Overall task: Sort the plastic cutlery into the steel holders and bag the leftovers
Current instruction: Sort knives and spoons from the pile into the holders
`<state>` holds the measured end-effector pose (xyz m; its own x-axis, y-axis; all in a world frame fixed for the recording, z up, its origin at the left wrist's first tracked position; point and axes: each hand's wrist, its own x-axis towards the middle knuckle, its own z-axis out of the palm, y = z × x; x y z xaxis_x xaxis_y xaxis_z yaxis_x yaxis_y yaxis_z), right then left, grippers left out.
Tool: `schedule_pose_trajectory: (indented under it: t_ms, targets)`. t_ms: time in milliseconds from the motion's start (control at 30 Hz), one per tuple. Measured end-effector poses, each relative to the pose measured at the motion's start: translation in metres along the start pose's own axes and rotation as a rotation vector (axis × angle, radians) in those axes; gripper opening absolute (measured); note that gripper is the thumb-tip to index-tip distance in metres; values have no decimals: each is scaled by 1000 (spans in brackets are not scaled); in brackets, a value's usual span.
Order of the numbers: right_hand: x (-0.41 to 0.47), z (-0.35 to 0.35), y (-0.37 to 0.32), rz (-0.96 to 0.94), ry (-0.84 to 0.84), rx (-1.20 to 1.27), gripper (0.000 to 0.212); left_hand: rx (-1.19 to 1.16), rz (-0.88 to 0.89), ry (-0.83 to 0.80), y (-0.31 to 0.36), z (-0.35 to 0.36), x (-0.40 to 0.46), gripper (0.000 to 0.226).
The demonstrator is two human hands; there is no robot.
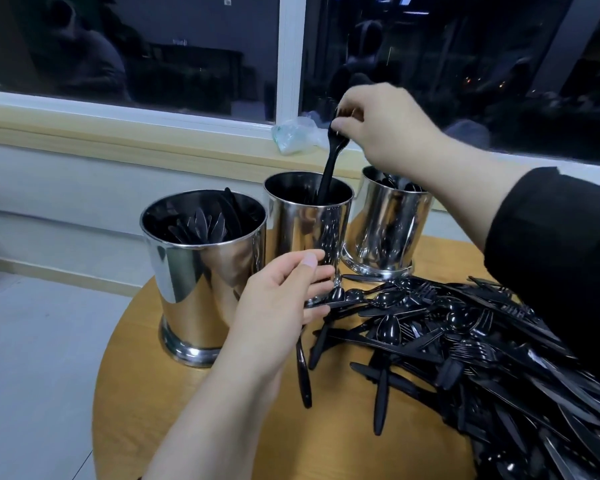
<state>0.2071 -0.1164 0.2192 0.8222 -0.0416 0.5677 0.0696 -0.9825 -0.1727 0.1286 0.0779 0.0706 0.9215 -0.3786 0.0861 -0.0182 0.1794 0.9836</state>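
Head view: round wooden tabletop [146, 393], with a heap of black plastic cutlery [482, 348] spread across its right side. Three steel holders stand at the far edge: left holder [201, 271] with knives, middle holder [309, 233], right holder [388, 223] partly filled. My right hand [381, 123] pinches a black fork [329, 161] by its head, handle down inside the middle holder. My left hand [284, 303] grips a black knife [303, 372] hanging beside the middle holder's base. Crumpled clear plastic bag [291, 135] on the windowsill.

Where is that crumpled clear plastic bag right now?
In the head view, the plastic bag lies on the window sill, behind the middle steel holder.
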Motion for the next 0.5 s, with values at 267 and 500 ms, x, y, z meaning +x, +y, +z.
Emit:
schedule_pose_trajectory:
  t_ms: [267,500]
  targets:
    - [-28,16,16,92,-61,54,32,53,-22,-4,-3,11,2,27]
    - [-156,-40,52,203,-84,204,20,178,-33,-61,-13,54,-15,21]
